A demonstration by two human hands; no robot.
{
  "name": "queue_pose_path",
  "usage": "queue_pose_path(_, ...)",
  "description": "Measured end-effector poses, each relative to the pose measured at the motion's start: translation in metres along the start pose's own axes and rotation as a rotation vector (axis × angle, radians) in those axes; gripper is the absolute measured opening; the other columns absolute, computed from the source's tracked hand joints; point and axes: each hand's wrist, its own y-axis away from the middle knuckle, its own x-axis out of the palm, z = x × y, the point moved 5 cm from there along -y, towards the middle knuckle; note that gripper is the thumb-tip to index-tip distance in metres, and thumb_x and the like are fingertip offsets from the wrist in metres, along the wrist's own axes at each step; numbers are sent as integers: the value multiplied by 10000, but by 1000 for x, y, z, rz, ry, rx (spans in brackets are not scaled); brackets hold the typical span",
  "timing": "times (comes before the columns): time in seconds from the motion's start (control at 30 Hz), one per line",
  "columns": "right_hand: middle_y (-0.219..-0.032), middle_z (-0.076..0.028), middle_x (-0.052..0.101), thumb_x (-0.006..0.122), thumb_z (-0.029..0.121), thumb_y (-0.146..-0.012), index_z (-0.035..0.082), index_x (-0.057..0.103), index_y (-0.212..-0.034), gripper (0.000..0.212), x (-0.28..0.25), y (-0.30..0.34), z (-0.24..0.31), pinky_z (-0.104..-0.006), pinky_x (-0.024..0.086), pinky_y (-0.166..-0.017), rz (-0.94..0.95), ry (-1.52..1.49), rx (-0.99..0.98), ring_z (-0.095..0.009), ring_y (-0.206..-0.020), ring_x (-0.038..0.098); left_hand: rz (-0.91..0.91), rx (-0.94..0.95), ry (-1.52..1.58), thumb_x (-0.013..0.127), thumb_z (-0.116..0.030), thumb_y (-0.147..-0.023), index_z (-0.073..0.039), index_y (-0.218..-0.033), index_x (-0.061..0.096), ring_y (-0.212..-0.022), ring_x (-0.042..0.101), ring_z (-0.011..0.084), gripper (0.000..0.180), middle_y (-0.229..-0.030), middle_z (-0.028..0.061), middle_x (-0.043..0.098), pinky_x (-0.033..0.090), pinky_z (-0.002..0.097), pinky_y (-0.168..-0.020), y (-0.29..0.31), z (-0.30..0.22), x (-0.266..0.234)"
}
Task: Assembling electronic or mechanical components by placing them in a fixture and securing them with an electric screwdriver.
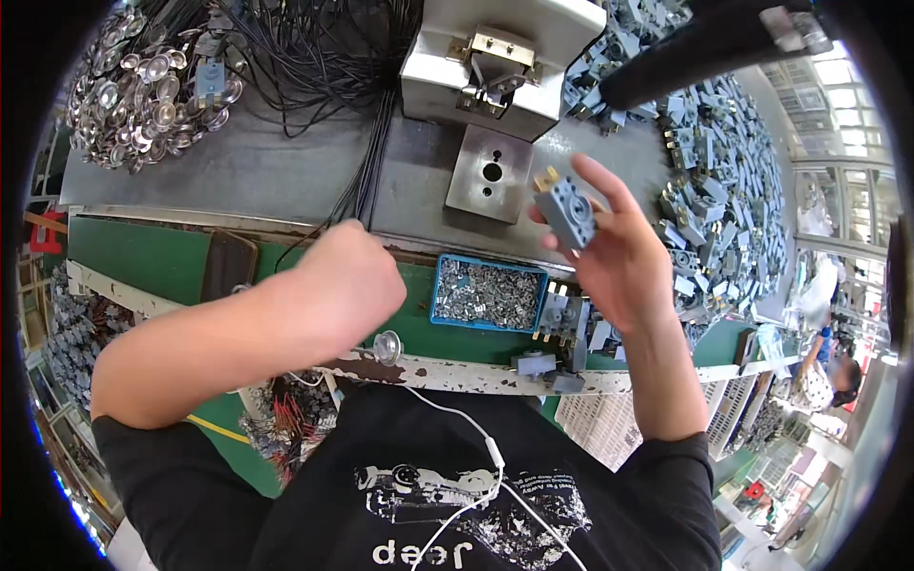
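Observation:
My right hand (624, 257) holds a small blue-grey switch block (568, 211) with brass terminals at its upper end and a round recess in its face. One finger sticks out, away from the block. Over the near edge of the bench, my left hand (347, 276) is closed in a fist, its back toward me. Whatever lies in its fingers is hidden. A thin black cable passes behind this fist. Below it, a shiny round metal cap (387, 348) rests at the bench edge. Between my hands sits a blue tray (435, 303) of small metal parts.
A white machine (438, 81) stands ahead, with a steel plate (466, 186) before it. Many blue-grey blocks (719, 205) are heaped at right; several more (562, 319) lie beside the tray. Metal caps (143, 100) and black cables (319, 57) pile up at left. A dark arm (695, 57) overhangs the right side.

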Motion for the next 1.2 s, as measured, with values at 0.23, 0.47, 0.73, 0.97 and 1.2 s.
queue_pose_path(0.23,-1507,-134,525,625,-97,-905,4,454,-1526,653,29,-17,-6,-380,470,-1123,127,285,-26,-243,-1340,557,332,31,-181,787,-227,-752,-150,-999,799,-1028,657,192,259,-1008,0,689,453,324,-891,-3,-19,-5)
queue_pose_path(0.47,-1376,-214,638,762,124,-881,87,612,-1413,554,51,-27,-13,-399,535,-973,17,1402,-625,-375,-1213,640,311,8,-288,764,-237,-778,-142,-989,782,-1046,640,180,232,-999,-1,670,454,338,-907,-7,-20,16)
queue_pose_path(0.73,-1365,-196,651,780,211,-889,128,612,-1421,565,43,-14,-7,-416,551,-890,-165,1621,-668,-362,-1057,678,-442,296,147,665,-161,-811,-175,-994,717,-1001,627,203,191,-939,4,648,476,345,-957,16,-17,-37)
queue_pose_path(0.97,-1306,-159,679,772,211,-900,102,626,-1361,496,39,-23,-16,-452,474,-1030,-145,1559,-716,-382,-1171,616,-585,370,264,667,-133,-805,-147,-993,670,-999,635,210,189,-878,9,601,448,432,-1120,12,-16,-43)
queue_pose_path(1.2,-1143,-133,700,775,221,-893,127,640,-1353,488,46,-24,-3,-446,517,-940,-166,1668,-735,-363,-1064,639,-635,359,233,668,-134,-796,-150,-975,662,-973,632,215,181,-859,8,593,468,423,-1094,9,-17,-44)
